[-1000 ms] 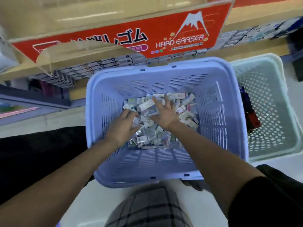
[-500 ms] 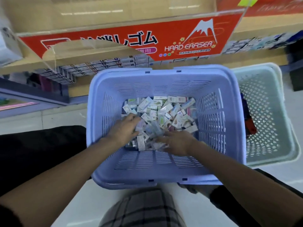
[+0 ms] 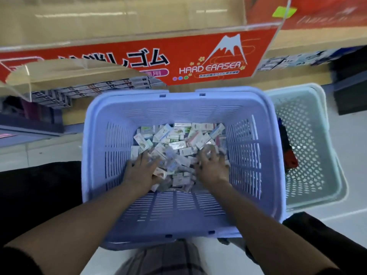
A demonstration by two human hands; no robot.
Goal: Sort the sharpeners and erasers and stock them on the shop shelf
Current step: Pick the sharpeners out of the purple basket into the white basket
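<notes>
A shop shelf [image 3: 309,41] with a red HARD ERASER sign [image 3: 198,62] faces you. Below it, the packaged erasers [image 3: 178,139] lie heaped in the lilac basket [image 3: 89,155]. Your left hand [image 3: 142,172] and right hand [image 3: 213,168] dig bent fingers into the heap. Blur hides whether either grip pinches a pack.

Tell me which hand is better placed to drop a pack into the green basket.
Right, probably. The right hand lies in the packs on the side of the blue basket nearest the green basket; the left hand would have to cross over.
</notes>
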